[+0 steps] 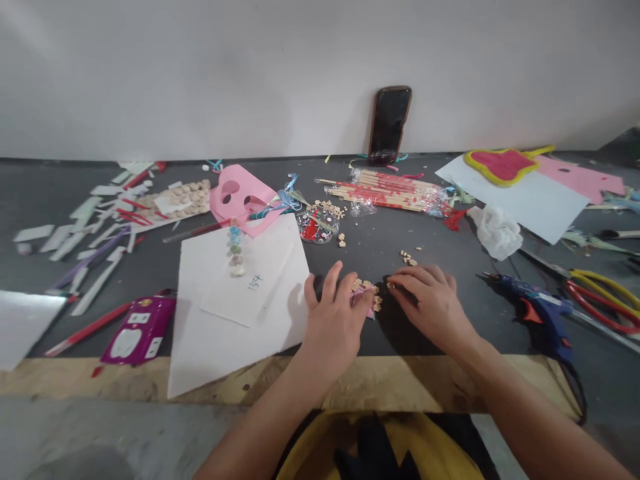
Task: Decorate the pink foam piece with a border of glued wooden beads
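Observation:
My left hand (334, 310) rests palm down on the dark mat, its fingers curled over a small pink piece (369, 308) covered with small tan wooden beads (366, 287). My right hand (431, 300) lies just to the right, fingers bent and pinched toward the same beads; what its fingertips hold is too small to make out. A few loose beads (409, 257) lie just beyond it. White paper sheets (235, 293) marked "154" sit to the left of my left hand.
A blue glue gun (537, 310) and scissors (603, 300) lie at the right. Bamboo sticks in plastic (390, 190), a dish of googly eyes (317, 227), a pink foam mask (240, 197), a phone against the wall (389, 125) and paper scraps (95, 227) fill the back.

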Demonstrator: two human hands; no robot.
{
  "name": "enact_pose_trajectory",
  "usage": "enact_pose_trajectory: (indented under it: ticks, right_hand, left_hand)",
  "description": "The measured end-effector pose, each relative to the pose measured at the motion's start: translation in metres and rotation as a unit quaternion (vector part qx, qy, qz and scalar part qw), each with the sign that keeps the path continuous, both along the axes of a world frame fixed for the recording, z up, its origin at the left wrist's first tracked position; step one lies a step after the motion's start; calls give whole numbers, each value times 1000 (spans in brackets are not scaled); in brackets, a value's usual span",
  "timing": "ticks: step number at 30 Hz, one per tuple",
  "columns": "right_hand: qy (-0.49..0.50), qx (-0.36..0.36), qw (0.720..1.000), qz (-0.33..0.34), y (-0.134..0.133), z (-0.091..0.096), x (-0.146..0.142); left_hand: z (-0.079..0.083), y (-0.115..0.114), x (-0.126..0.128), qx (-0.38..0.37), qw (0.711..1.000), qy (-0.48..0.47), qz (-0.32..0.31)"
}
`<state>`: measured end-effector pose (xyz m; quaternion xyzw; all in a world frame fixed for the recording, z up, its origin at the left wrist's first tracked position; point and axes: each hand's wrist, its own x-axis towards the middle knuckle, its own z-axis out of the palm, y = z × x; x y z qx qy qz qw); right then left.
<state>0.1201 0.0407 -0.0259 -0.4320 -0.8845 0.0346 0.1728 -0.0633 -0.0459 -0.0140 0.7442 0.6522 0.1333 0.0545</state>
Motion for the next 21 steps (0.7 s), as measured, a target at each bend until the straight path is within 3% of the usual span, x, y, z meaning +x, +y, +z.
enact_pose_trajectory:
  ticks: [7,14,21]
  right_hand:
    - [-25,-10,1000,-16,-2,1,7]
    - [4,-37,998,45,2,0,-6]
    - [-2,-59,996,60,8,-2,-13]
  left_hand:
    - [-1,6,0,-17,999,19,-20]
    - [-3,7,-1,-19,999,27,-17]
    - [-5,6,-2,-16,999,36,-17]
